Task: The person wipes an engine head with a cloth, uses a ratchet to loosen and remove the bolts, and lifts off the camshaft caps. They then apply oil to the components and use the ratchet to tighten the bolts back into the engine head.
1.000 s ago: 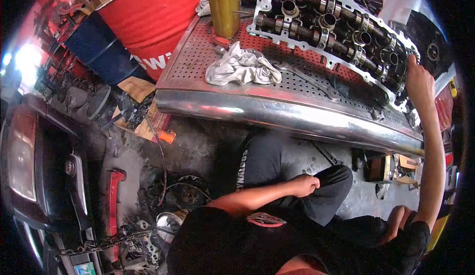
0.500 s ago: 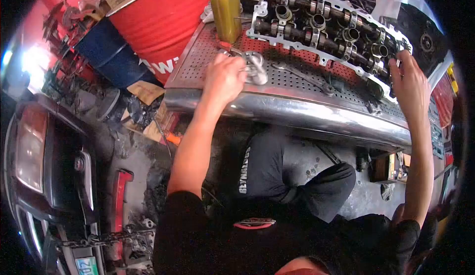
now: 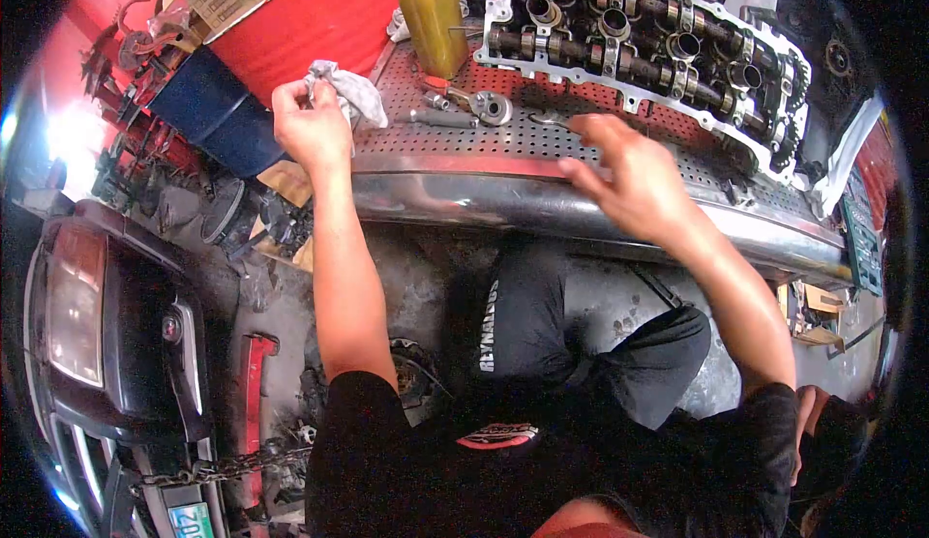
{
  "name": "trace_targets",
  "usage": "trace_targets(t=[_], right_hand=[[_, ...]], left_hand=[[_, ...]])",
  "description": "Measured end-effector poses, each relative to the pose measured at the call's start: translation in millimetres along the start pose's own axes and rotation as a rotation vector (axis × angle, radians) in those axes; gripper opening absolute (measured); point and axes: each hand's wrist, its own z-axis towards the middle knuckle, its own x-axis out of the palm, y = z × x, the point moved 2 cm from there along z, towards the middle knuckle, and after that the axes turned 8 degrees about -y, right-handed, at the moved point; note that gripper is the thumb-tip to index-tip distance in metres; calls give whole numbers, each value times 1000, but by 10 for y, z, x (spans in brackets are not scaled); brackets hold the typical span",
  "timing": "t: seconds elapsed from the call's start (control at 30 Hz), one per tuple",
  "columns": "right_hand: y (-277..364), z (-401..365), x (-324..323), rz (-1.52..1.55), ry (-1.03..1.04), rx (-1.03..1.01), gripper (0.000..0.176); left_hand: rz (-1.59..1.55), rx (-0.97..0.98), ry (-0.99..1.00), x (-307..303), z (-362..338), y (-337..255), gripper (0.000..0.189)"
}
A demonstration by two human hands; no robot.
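Observation:
My left hand (image 3: 314, 130) is closed around a crumpled whitish rag (image 3: 356, 98), raised at the left end of the perforated metal bench top (image 3: 392, 146). My right hand (image 3: 634, 178) hovers over the bench's front edge, fingers and thumb apart, holding nothing. Beneath its fingertips shows one end of a wrench (image 3: 550, 119); the rest is hidden by the hand. A ratchet (image 3: 494, 109) lies between my two hands, with a small metal socket (image 3: 436, 101) close by. Behind them is a cylinder head with camshafts (image 3: 619, 49).
A gold oil bottle (image 3: 431, 20) stands at the back of the bench. To the left are a red drum (image 3: 329, 30), a blue drum (image 3: 213, 107) and a dark vehicle's front (image 3: 126, 344). A green tool case (image 3: 864, 243) sits at the right.
My left hand has moved left, away from the ratchet, and now shows the rag. My right hand has come off the cylinder head's right end, moving left toward the wrench.

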Motion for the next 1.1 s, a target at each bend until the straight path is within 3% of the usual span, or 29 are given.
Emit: trace_targets(t=[0.07, 0.13, 0.17, 0.2, 0.27, 0.4, 0.47, 0.5, 0.63, 0.77, 0.87, 1.0, 1.03, 1.1], right_hand=[[75, 183, 265, -11, 47, -62, 35], [63, 344, 548, 17, 29, -102, 31], [63, 423, 671, 28, 16, -128, 30], [63, 491, 772, 22, 25, -138, 28], [76, 591, 936, 7, 44, -150, 25], [201, 760, 1178, -11, 12, -217, 20], [264, 836, 1259, -29, -12, -225, 23], [254, 880, 1335, -43, -22, -241, 26], [279, 996, 1579, -209, 13, -253, 30], [272, 1060, 1608, -321, 56, -297, 25], [204, 966, 1440, -332, 34, -341, 21], [55, 850, 1160, -213, -93, -281, 20], [30, 839, 1162, -236, -20, -212, 27], [129, 802, 1213, -250, -26, -228, 32]], left_hand=[[144, 127, 89, 14, 18, -79, 12], [342, 27, 532, 204, -15, 47, 18], [336, 66, 731, 316, -129, 287, 26], [329, 161, 751, 268, -197, 115, 33], [304, 313, 538, 336, -241, -64, 35], [176, 161, 1002, 665, -356, -87, 34], [270, 319, 1055, 680, -422, -77, 33], [266, 320, 1181, 687, -422, -52, 34], [210, 300, 1251, 569, -439, 60, 32], [220, 512, 1192, 399, -461, 19, 26], [50, 638, 954, 349, -477, 244, 28], [-94, 238, 735, 206, -392, 489, 28], [-94, 160, 634, 186, -426, 489, 21], [-194, -249, 659, 151, -426, 330, 18]])
